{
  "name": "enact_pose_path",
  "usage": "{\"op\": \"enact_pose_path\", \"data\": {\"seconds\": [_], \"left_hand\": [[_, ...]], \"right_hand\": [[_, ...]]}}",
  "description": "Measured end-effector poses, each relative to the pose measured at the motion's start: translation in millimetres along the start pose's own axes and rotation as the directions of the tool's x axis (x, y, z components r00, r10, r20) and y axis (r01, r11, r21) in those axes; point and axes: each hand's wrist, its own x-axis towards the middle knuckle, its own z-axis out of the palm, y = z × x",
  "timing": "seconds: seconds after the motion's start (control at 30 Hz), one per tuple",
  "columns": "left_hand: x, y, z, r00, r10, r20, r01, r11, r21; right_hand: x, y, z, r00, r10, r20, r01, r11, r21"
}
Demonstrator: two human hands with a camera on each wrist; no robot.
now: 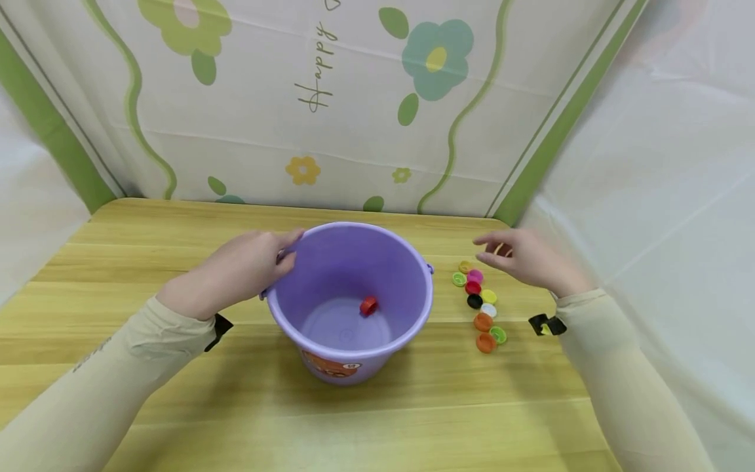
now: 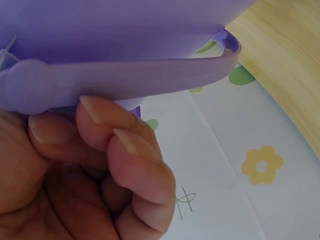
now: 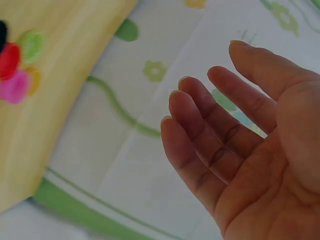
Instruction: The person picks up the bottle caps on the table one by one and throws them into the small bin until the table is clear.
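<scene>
A purple bucket (image 1: 342, 262) stands upright on the wooden table, and a red bottle cap (image 1: 368, 305) lies on its bottom. My left hand (image 1: 250, 269) grips the bucket's left rim, thumb over the edge. In the left wrist view, the curled fingers (image 2: 142, 172) are just under the bucket's purple handle (image 2: 145, 77), which hangs along the outside. To the right, my right hand (image 1: 527, 255) hovers above the far end of a group of bottle caps (image 1: 483, 321), fingers loosely bent and nothing in them. The palm (image 3: 270, 175) shows bare in the right wrist view.
Several caps in orange, green, white, black, yellow, red and pink lie in a loose column right of the bucket. A white cloth (image 1: 253, 118) with printed flowers hangs behind the table (image 1: 177, 229). White sheeting (image 1: 666, 164) closes off the right side.
</scene>
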Motion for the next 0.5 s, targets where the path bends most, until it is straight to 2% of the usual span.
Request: {"op": "enact_pose_path", "data": {"seconds": [0.13,0.33,0.5], "left_hand": [[-0.8,-1.3,-0.1,1.000,0.001,-0.004,-0.001,1.000,0.002],[-1.0,-2.5,-0.4,1.000,0.007,-0.006,-0.007,1.000,-0.002],[-0.4,-3.4,-0.5,1.000,0.016,-0.009,-0.016,1.000,0.001]], "right_hand": [[-12.1,27.4,17.9,0.998,0.051,0.022,-0.051,0.998,0.034],[-24.2,60.6,38.1,0.987,0.138,0.076,-0.141,0.989,0.032],[-26.6,80.4,54.2,0.980,0.164,0.113,-0.171,0.984,0.053]]}}
